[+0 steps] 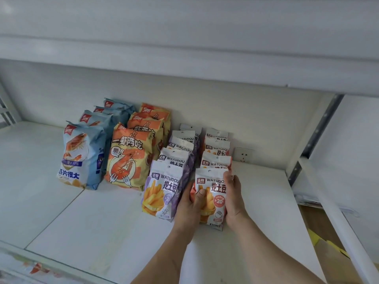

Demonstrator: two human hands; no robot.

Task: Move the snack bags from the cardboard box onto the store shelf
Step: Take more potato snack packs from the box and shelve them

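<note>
While both hands hold the front orange fries bag (pixel 213 193) upright on the shelf (pixel 102 218), the step in hand is judged to be seating this bag at the head of its row. The left hand (pixel 189 203) curls round the bag's left edge, thumb on its face; the right hand (pixel 234 198) lies along its right edge, fingers (pixel 227 177) wrapped behind the top corner. Relative to this bag, the purple fries bags (pixel 164 191) stand just beside it on the left, the remaining orange fries bags directly behind. The cardboard box (pixel 328 253) lies lower right. Next move: release without tipping the bag, then return to the box.
</note>
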